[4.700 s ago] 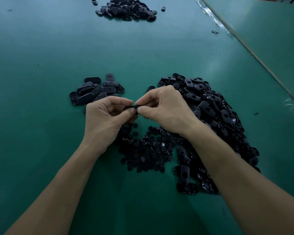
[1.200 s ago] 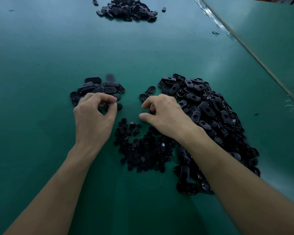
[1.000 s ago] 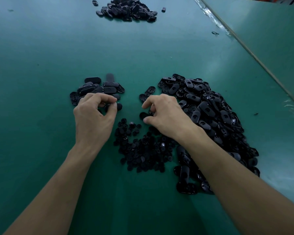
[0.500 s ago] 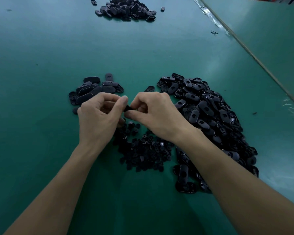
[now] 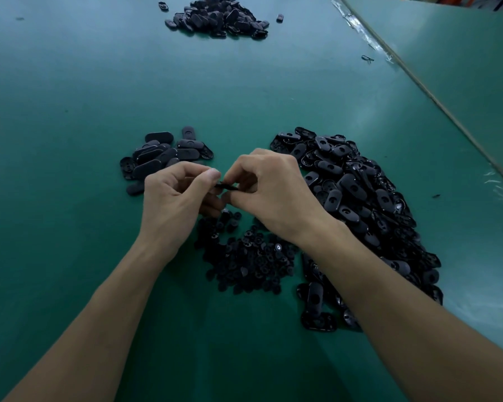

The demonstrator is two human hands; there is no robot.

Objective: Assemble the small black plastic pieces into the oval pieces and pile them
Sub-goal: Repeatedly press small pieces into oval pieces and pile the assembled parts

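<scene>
Amid four heaps (image 5: 360, 198), left hand (image 5: 172, 198) and right hand (image 5: 273, 195) pinch one piece (image 5: 225, 185).

Light: dim, cool, overhead; pale sheen across the smooth green table (image 5: 346, 91) at far right. Shadows: soft, deepest between my bare forearms (image 5: 105, 323) at the near edge. Heap of black oval plastic pieces (image 5: 360, 198): detail mostly swallowed. Centre: sharp. Edges: wide-angle bending, slight softness.

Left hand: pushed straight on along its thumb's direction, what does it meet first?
The left hand pinches the black piece; just beyond it is the right hand, seemingly at equal height.
</scene>
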